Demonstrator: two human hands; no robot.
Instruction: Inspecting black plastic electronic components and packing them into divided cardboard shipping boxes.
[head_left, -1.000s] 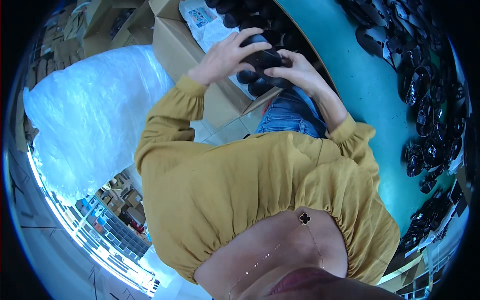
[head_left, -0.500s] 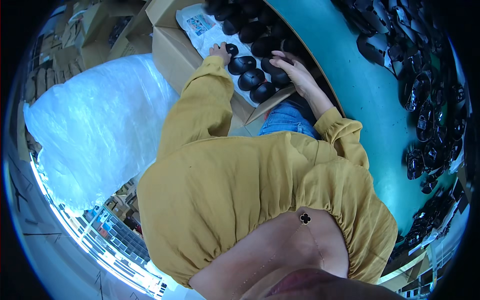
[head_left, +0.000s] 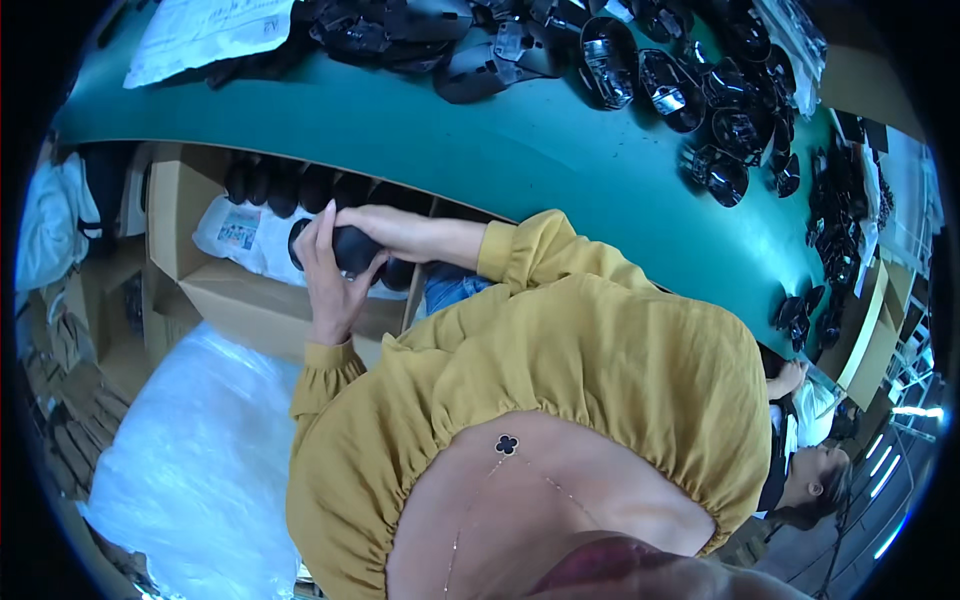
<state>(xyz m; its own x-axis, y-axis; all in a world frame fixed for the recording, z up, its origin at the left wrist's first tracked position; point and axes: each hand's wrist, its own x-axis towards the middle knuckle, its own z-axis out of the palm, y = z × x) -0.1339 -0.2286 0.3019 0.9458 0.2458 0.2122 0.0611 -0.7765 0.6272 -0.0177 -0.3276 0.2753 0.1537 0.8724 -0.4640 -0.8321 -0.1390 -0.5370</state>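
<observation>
A black computer mouse (head_left: 355, 250), smooth and rounded, is held between my two hands above the cardboard box (head_left: 245, 290). My left hand (head_left: 326, 285) is closed round its left part, with the fingers over the top and the thumb at the near side. From the right, my right hand (head_left: 390, 230) grips the far edge, its fingertips partly hidden. In the box, several more black mice (head_left: 285, 188) stand in a row along the far wall. White wrapping with a printed patch (head_left: 238, 232) lies at the box's left, and other mice are partly covered by my hands.
A green-topped bench (head_left: 420, 140) runs behind the box, with many glossy black plastic shells (head_left: 610, 65) on it. A large clear plastic bag (head_left: 200, 450) bulges at the near left. Another person (head_left: 800, 470) is at the right edge.
My view has swung round, so the box now appears further left. My hands, apart before over separate mice, have come together on one mouse.
</observation>
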